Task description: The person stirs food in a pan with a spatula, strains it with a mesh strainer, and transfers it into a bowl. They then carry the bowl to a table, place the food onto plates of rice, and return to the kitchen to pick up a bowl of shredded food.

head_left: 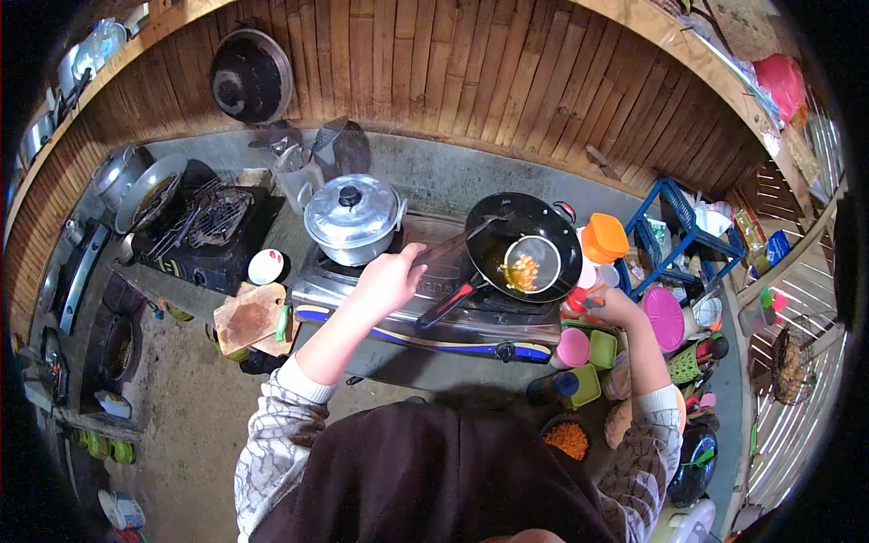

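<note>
A black frying pan with a red-and-black handle sits on the stove, with oil in it. My left hand is closed round the dark handle of a spatula, whose far end reaches over the pan's left side. My right hand, at the pan's right, is closed on the reddish handle of a round strainer. Small golden-brown food pieces lie in the strainer, inside the pan; their kind is not clear. My right fingers partly hide the handle.
Left of the pan stands a lidded aluminium pot. Orange, pink and green containers crowd the right side beside a blue rack. A cutting board and a second stove are at left. An orange-filled bowl is near my body.
</note>
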`<state>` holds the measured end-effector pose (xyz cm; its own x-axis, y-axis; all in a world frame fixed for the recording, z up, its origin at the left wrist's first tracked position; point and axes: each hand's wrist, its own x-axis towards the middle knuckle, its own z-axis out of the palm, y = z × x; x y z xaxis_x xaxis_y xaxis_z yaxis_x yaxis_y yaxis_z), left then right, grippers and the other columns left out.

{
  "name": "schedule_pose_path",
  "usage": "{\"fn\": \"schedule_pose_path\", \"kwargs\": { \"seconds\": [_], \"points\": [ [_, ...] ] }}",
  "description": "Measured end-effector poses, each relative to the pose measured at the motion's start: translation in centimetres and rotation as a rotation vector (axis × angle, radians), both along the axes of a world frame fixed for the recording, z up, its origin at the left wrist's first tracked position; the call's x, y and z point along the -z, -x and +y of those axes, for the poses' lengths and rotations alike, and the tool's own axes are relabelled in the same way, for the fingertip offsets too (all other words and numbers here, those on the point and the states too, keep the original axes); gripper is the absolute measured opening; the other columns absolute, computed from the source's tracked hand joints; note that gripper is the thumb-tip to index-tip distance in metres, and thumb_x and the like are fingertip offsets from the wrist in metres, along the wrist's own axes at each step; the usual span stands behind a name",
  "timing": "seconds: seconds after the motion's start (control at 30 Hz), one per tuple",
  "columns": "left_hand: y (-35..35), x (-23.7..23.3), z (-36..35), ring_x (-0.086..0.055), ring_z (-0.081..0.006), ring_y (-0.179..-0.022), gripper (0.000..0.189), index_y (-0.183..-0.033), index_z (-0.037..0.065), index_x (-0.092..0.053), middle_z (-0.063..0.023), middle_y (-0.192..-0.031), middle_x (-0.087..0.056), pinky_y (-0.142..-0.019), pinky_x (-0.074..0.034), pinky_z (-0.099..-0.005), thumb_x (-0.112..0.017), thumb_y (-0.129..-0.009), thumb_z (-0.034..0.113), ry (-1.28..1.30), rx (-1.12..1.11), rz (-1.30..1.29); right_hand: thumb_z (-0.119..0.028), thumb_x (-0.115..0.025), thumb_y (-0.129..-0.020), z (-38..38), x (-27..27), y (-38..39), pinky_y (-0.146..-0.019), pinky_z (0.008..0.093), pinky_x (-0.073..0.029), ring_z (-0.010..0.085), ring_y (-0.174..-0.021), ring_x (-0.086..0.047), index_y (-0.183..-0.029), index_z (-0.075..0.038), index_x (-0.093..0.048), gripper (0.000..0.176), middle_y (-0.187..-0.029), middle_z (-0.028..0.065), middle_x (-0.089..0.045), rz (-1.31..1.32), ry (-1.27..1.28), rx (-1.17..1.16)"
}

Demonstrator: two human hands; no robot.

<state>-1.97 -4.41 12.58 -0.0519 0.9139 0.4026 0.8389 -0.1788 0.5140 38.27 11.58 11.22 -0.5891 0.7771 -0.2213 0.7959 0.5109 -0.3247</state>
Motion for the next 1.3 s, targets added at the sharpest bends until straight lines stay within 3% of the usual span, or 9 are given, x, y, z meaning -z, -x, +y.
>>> {"fn": "schedule_pose_path", "kwargs": {
  "seconds": [0.13,0.37,0.47,0.7,0.77,0.8,0.9,1.0,1.3],
  "points": [
    [0.2,0.1,-0.1,-0.056,-0.0368,-0.057,0.031,-0.107,0.005,-0.049,-0.0187,-0.054,-0.054,-0.052,-0.042,-0.0436,-0.056,-0.079,0.016,0.011,-0.008,-0.006,-0.016,-0.061,-0.075,-0.2,1.5,1.3,-0.039,0.0200,-0.036,0.0059,-0.045,-0.047,-0.101,-0.009,-0.060,0.027,-0.057,-0.0015,-0.050,0.169,0.421,0.184],
    [0.1,-0.3,-0.3,-0.056,-0.0370,-0.057,0.031,-0.107,0.005,-0.049,-0.0190,-0.054,-0.053,-0.053,-0.042,-0.0436,-0.056,-0.079,0.016,-0.003,-0.010,-0.008,-0.015,-0.058,-0.078,-0.3,2.9,2.9,-0.037,0.0200,-0.033,0.0053,-0.041,-0.042,-0.095,-0.006,-0.060,0.020,-0.055,-0.0017,-0.049,0.409,0.587,0.213],
    [0.2,-0.3,-0.4,-0.056,-0.0371,-0.058,0.031,-0.107,0.005,-0.049,-0.0194,-0.055,-0.054,-0.054,-0.042,-0.0436,-0.055,-0.079,0.016,0.012,-0.031,0.003,-0.015,-0.058,-0.078,0.6,3.4,1.6,-0.038,0.0209,-0.033,0.0057,-0.041,-0.042,-0.082,-0.005,-0.057,0.011,-0.053,-0.0023,-0.047,0.537,0.638,0.245],
    [-0.2,-1.5,-0.5,-0.058,-0.0375,-0.070,0.030,-0.107,0.005,-0.049,-0.0203,-0.071,-0.060,-0.064,-0.046,-0.0445,-0.054,-0.080,0.017,0.110,-0.061,-0.008,-0.009,-0.057,-0.073,1.3,0.6,-0.2,-0.038,0.0243,-0.035,0.0089,-0.042,-0.047,-0.089,-0.002,-0.057,0.018,-0.057,0.0028,-0.051,0.375,0.212,0.337],
    [-0.3,-1.2,-0.3,-0.058,-0.0375,-0.069,0.030,-0.107,0.005,-0.049,-0.0203,-0.070,-0.060,-0.064,-0.046,-0.0445,-0.054,-0.080,0.017,0.114,-0.060,-0.008,-0.005,-0.055,-0.070,2.5,1.4,-0.8,-0.041,0.0274,-0.040,0.0123,-0.045,-0.051,-0.087,0.001,-0.055,0.018,-0.059,0.0070,-0.051,0.242,-0.197,0.225],
    [-0.2,-0.5,0.0,-0.057,-0.0370,-0.064,0.030,-0.107,0.005,-0.049,-0.0194,-0.064,-0.057,-0.059,-0.044,-0.0441,-0.054,-0.080,0.017,0.054,-0.034,-0.013,0.000,-0.052,-0.068,2.9,1.8,-0.8,-0.048,0.0343,-0.045,0.0242,-0.051,-0.057,-0.087,0.003,-0.054,0.018,-0.062,0.0153,-0.055,0.172,-0.319,0.198],
    [-0.4,-0.3,0.2,-0.056,-0.0365,-0.058,0.031,-0.108,0.005,-0.049,-0.0183,-0.057,-0.055,-0.054,-0.042,-0.0437,-0.055,-0.080,0.017,0.001,-0.003,-0.021,-0.002,-0.050,-0.070,4.6,4.2,-1.1,-0.057,0.0414,-0.047,0.0357,-0.063,-0.059,-0.086,0.003,-0.054,0.017,-0.070,0.0228,-0.058,0.090,-0.703,0.022],
    [-0.6,-0.3,0.2,-0.056,-0.0366,-0.058,0.031,-0.108,0.006,-0.049,-0.0184,-0.056,-0.055,-0.053,-0.042,-0.0436,-0.055,-0.080,0.017,0.013,0.006,-0.024,-0.005,-0.048,-0.071,3.4,4.9,0.7,-0.066,0.0464,-0.045,0.0415,-0.072,-0.056,-0.087,0.004,-0.054,0.019,-0.077,0.0258,-0.058,0.000,-0.477,0.275],
    [0.2,0.2,0.3,-0.056,-0.0371,-0.058,0.031,-0.107,0.005,-0.048,-0.0186,-0.055,-0.054,-0.054,-0.042,-0.0435,-0.055,-0.080,0.017,0.037,-0.013,-0.013,-0.012,-0.053,-0.073,0.8,6.3,2.1,-0.068,0.0387,-0.046,0.0352,-0.075,-0.058,-0.086,0.003,-0.057,0.020,-0.079,0.0216,-0.059,0.155,-0.177,0.123]
  ]
}}
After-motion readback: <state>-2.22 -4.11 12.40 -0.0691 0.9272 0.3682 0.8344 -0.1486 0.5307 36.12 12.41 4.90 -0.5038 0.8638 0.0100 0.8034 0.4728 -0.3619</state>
